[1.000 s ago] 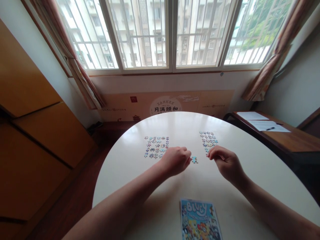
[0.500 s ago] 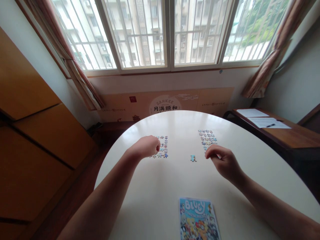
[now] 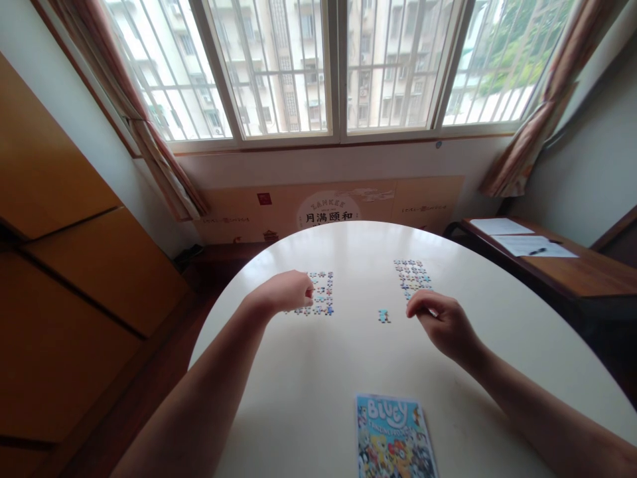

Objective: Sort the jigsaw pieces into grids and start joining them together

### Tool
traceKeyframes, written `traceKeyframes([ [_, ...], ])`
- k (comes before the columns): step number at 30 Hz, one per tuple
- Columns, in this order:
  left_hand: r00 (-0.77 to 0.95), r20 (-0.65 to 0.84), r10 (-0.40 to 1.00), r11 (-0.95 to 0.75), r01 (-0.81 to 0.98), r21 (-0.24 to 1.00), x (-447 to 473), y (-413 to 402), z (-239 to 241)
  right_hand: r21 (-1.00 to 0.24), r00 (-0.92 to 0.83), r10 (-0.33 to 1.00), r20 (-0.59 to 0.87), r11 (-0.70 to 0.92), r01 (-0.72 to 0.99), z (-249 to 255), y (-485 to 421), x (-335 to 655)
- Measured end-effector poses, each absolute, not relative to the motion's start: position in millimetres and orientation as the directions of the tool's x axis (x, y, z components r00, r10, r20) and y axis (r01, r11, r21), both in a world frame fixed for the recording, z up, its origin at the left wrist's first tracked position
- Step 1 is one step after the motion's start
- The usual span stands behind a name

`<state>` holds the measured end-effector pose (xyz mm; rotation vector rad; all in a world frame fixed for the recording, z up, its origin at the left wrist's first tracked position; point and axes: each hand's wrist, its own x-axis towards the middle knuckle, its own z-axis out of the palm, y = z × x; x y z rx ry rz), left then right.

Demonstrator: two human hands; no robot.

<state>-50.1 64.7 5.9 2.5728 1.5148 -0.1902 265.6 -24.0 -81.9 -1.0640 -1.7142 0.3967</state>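
My left hand (image 3: 288, 291) is closed over the left group of jigsaw puzzle pieces (image 3: 329, 310), hiding part of it. Whether a piece is in those fingers cannot be seen. On the other side, my right hand (image 3: 444, 317) has its fingers pressed together at the near edge of the right group of puzzle pieces (image 3: 412, 268), which lies in rows. Anything in that pinch is too small or hidden to name. A small light-blue cluster of puzzle pieces (image 3: 383, 316) lies between the hands, nearer the right one.
The round white table (image 3: 308, 378) carries a flat blue "Bluey" picture card or box (image 3: 395, 438) at its near side. To the right, a wooden side table (image 3: 597, 272) holds paper sheets (image 3: 535, 245) and a pen (image 3: 537, 251). Orange-brown cabinets (image 3: 74, 299) stand left.
My left hand has shifted slightly left, uncovering a few more pieces of the left group. My right hand has hardly moved.
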Motion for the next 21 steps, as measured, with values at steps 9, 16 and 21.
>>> traceKeyframes([
  [9, 0.410, 0.105, 0.906, -0.413, 0.911, 0.010, -52.9, 73.8, 9.3, -0.682, -0.090, 0.798, 0.596, 0.562, 0.468, -79.4, -24.6, 263.2],
  [16, 0.345, 0.247, 0.906, -0.324, 0.938, -0.122, -53.0, 74.1, 13.6, -0.683, -0.099, 0.803, 0.588, 0.558, 0.471, -81.4, -25.1, 263.6],
  [21, 0.280, 0.505, 0.817, -0.282, 0.957, -0.073, -57.2, 72.9, 16.0, -0.685, -0.099, 0.803, 0.588, 0.559, 0.468, -82.0, -24.9, 263.5],
])
